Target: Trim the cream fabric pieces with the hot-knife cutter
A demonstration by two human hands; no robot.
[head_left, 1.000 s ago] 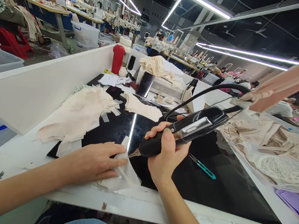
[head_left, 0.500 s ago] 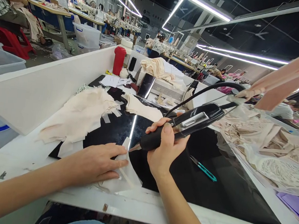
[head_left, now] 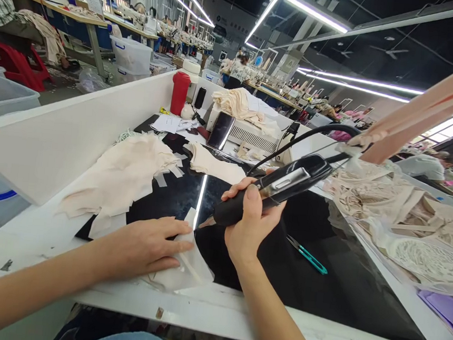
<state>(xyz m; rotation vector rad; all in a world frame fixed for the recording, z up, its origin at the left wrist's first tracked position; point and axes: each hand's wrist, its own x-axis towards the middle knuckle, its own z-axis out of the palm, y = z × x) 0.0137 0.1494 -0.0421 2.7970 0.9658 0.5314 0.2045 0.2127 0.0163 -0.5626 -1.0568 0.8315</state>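
Note:
My left hand (head_left: 152, 248) lies flat on a translucent whitish piece of material (head_left: 183, 272) near the table's front edge. Its fingers are stretched out and slightly apart. In my right hand (head_left: 247, 225) is a black corded handheld electric tool (head_left: 284, 185) with a pointed metal tip and a silver plate on its side. The fingers wrap round its grip. The tip sits just right of the piece's upper end; whether they touch I cannot tell. Under both hands spreads a glossy black sheet (head_left: 319, 284). Teal thread snips (head_left: 308, 255) rest on it, right of my right hand.
Pale fabric pieces (head_left: 119, 171) lie at left, with a smaller stack (head_left: 211, 164) behind. A phone (head_left: 222, 130) leans on a white box; a red bottle (head_left: 180, 93) stands nearby. A pink fabric strip (head_left: 422, 113) holds the tool's rear. Beige straps (head_left: 409, 207) cover the right side.
The tool and my right hand have shifted very slightly, and the tool's rear end sits a little further left with the pink strip. My left hand keeps its place on the piece.

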